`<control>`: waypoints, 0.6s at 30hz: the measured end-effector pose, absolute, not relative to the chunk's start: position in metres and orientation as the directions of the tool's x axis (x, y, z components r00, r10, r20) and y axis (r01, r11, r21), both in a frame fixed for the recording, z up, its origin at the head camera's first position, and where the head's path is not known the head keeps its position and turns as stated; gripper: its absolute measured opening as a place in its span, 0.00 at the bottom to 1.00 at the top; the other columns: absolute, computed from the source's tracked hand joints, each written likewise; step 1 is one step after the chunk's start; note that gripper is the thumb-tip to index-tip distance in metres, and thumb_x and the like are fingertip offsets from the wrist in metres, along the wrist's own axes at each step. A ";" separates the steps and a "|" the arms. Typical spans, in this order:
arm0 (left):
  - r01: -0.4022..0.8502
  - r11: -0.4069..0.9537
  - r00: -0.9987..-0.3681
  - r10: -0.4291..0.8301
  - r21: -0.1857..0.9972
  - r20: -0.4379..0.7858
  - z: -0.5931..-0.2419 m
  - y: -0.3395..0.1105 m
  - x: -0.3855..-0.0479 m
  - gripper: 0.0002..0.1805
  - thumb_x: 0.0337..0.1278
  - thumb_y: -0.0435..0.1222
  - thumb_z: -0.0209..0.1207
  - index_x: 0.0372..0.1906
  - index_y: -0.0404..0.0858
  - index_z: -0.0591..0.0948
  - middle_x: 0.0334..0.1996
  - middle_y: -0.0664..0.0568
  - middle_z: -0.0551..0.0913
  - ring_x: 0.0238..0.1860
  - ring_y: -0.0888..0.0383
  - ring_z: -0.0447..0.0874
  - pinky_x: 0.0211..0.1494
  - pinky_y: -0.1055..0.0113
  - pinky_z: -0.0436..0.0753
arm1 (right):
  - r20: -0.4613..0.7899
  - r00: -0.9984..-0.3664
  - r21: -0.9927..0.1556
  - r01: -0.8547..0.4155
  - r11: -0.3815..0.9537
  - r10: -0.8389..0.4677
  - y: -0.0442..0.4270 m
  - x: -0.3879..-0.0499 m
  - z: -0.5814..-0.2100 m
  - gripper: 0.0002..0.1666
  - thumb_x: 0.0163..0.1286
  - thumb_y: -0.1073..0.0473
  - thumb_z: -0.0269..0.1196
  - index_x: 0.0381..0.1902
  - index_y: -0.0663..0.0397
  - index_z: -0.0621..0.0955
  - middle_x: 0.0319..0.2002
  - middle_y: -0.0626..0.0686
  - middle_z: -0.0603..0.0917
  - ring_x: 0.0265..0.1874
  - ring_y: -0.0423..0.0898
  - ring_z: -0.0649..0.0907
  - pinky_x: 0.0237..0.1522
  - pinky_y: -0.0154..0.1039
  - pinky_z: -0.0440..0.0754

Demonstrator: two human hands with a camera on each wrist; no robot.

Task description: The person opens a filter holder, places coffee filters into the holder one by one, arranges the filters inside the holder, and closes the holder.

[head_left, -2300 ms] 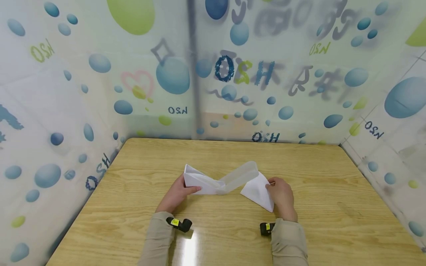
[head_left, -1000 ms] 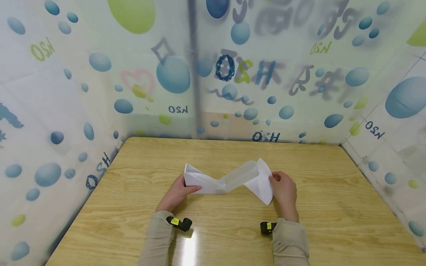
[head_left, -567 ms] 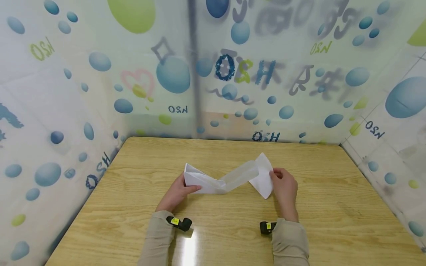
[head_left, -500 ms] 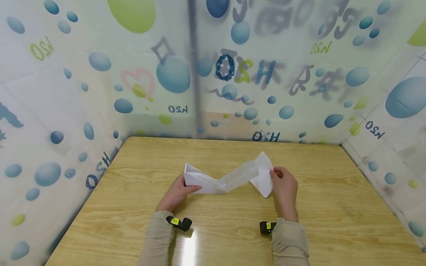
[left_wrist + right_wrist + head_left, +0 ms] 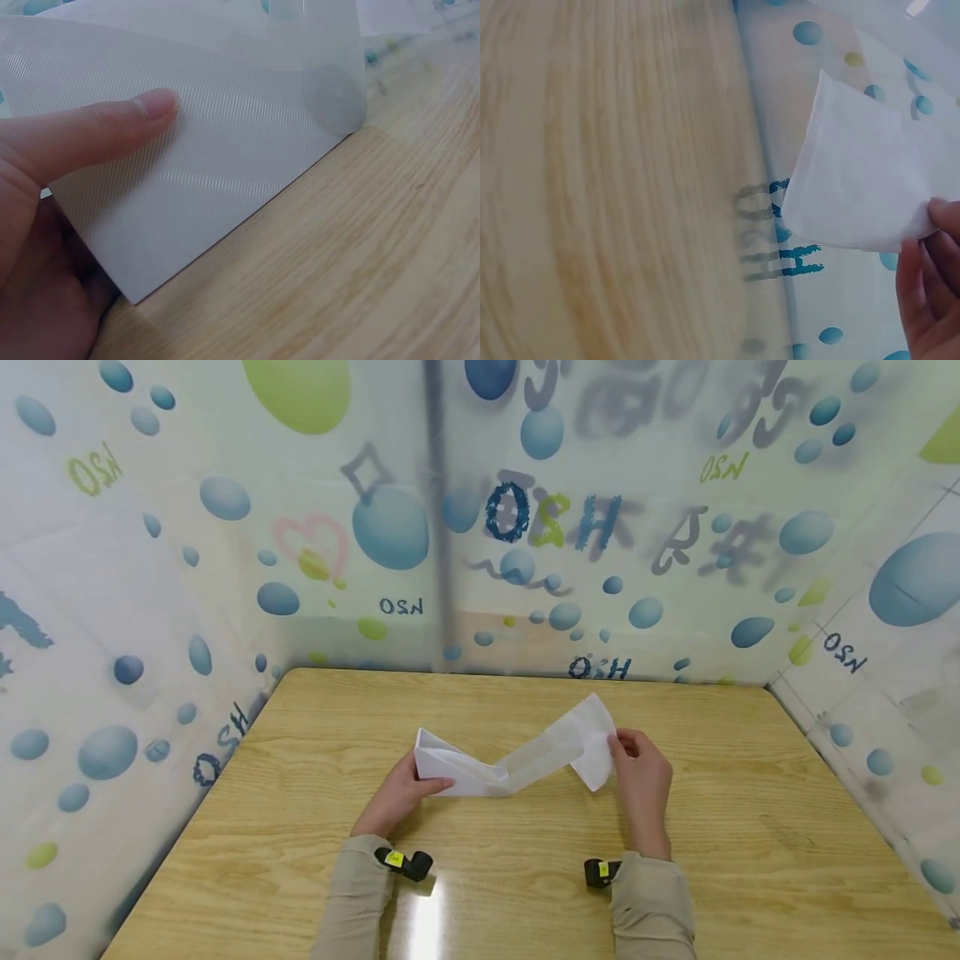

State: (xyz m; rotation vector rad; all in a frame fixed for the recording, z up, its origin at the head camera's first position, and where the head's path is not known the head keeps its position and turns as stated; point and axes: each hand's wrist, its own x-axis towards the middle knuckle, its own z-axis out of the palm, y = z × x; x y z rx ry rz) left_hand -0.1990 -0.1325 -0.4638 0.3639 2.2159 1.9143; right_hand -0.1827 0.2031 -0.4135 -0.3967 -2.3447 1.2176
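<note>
A white ribbed case point(image 5: 457, 779) point(image 5: 210, 150) stands on the wooden table, tilted open, with a translucent lid point(image 5: 542, 758) point(image 5: 332, 45) slanting up to the right. My left hand point(image 5: 397, 797) point(image 5: 60, 157) grips the case's left end, thumb along its front face and fingers behind. At the lid's far end, my right hand point(image 5: 645, 781) point(image 5: 934, 277) pinches the edge of a thin white cloth point(image 5: 600, 739) point(image 5: 862, 165) between thumb and fingertips. The cloth overlaps the lid's end; whether they touch is hard to tell. The case's inside is mostly hidden.
The wooden table point(image 5: 750, 810) reaches back to a patterned wall covering point(image 5: 480, 568) with blue and green bubbles and lettering. Similar sheets close off the left and right sides. Small black cameras point(image 5: 405, 864) sit at both wrists.
My right hand has moved slightly up and away, and the cloth has turned and risen with it along the lid's end. My left hand and the case have stayed in place.
</note>
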 end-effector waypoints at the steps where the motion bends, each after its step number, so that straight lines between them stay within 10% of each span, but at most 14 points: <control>1: 0.061 0.136 -0.952 0.306 0.989 0.016 -0.464 -0.133 -0.199 0.26 0.43 0.43 0.66 0.49 0.44 0.70 0.43 0.48 0.77 0.45 0.54 0.75 0.47 0.59 0.72 | 0.284 -0.846 -0.824 0.026 0.566 0.452 0.203 -0.183 -0.413 0.15 0.63 0.50 0.58 0.41 0.55 0.80 0.35 0.52 0.82 0.35 0.46 0.79 0.34 0.40 0.75; 18: 0.055 0.140 -0.953 0.303 0.989 0.010 -0.463 -0.132 -0.198 0.26 0.43 0.43 0.66 0.49 0.44 0.70 0.43 0.49 0.77 0.45 0.54 0.75 0.48 0.59 0.71 | 0.439 -0.749 -0.831 -0.128 0.541 0.497 0.192 -0.181 -0.409 0.17 0.60 0.48 0.60 0.39 0.55 0.81 0.35 0.52 0.84 0.32 0.45 0.81 0.33 0.39 0.78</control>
